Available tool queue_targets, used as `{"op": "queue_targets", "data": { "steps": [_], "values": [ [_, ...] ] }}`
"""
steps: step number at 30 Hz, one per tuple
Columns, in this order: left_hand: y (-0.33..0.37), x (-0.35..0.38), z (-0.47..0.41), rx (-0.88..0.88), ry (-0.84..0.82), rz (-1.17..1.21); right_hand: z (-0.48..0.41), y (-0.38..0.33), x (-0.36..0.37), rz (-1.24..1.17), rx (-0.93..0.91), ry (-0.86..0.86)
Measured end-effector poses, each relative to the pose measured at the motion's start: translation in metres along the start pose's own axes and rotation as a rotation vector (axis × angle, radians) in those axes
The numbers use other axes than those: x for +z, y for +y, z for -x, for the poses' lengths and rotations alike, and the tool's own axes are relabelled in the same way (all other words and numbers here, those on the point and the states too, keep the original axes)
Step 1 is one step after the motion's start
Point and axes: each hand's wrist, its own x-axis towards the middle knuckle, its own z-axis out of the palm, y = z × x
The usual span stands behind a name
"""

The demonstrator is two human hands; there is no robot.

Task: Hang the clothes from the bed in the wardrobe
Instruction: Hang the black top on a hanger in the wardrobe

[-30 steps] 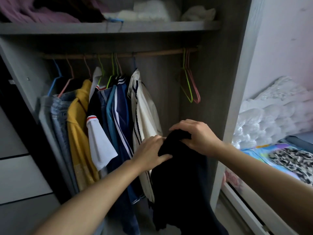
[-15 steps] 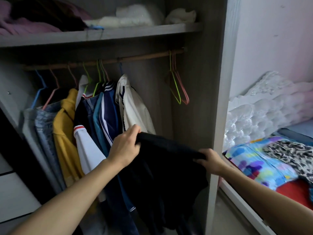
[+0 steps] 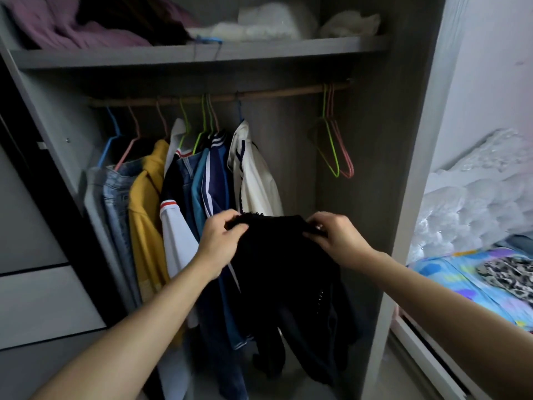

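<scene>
While the left hand [image 3: 223, 241] and right hand [image 3: 334, 241] each pinch the top edge of the black garment [image 3: 282, 269], holding it spread before the open wardrobe [image 3: 403, 140], no hanger shows in it. Freeing a hand for the empty hangers [image 3: 336, 151] on the rail [image 3: 274, 93] could let the limp cloth slump and slip to the floor [image 3: 305, 388]. Hung clothes [image 3: 213, 183] crowd the rail's left; the bed [image 3: 461, 278], with more fabric, lies right.
</scene>
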Motion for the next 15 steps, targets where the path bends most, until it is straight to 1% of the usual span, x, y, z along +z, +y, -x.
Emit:
{"op": "queue_targets", "data": {
  "steps": [2,3,4,5,6,7,8,9,12,13,15],
  "values": [
    [0.008,-0.011,-0.007,0.024,0.005,-0.007,0.017,0.014,0.012,0.160,0.030,-0.160],
    [0.008,-0.013,-0.009,0.025,0.004,-0.013,0.024,0.020,0.019,0.209,0.068,-0.210],
    [0.010,-0.015,-0.010,0.017,0.010,-0.009,0.030,0.025,0.025,0.223,0.124,-0.222],
    [0.011,-0.018,-0.010,-0.001,0.014,0.006,0.034,0.029,0.027,0.152,0.208,-0.201],
    [0.011,-0.021,-0.009,-0.024,0.007,0.019,0.035,0.030,0.026,0.004,0.319,-0.154],
    [0.011,-0.024,-0.008,-0.056,-0.018,0.026,0.034,0.031,0.024,-0.196,0.414,-0.094],
    [0.009,-0.027,-0.007,-0.072,-0.059,0.017,0.032,0.028,0.020,-0.364,0.484,-0.040],
    [0.008,-0.029,-0.005,-0.081,-0.108,-0.016,0.029,0.022,0.014,-0.494,0.509,0.001],
    [0.004,-0.022,0.004,-0.132,-0.259,-0.082,0.016,-0.007,-0.003,-0.641,0.460,0.049],
    [0.004,-0.017,0.006,-0.171,-0.300,-0.070,0.011,-0.015,-0.008,-0.675,0.446,0.067],
    [0.007,-0.010,0.011,-0.242,-0.401,0.036,0.003,-0.024,-0.017,-0.727,0.443,0.081]
  ]
}}
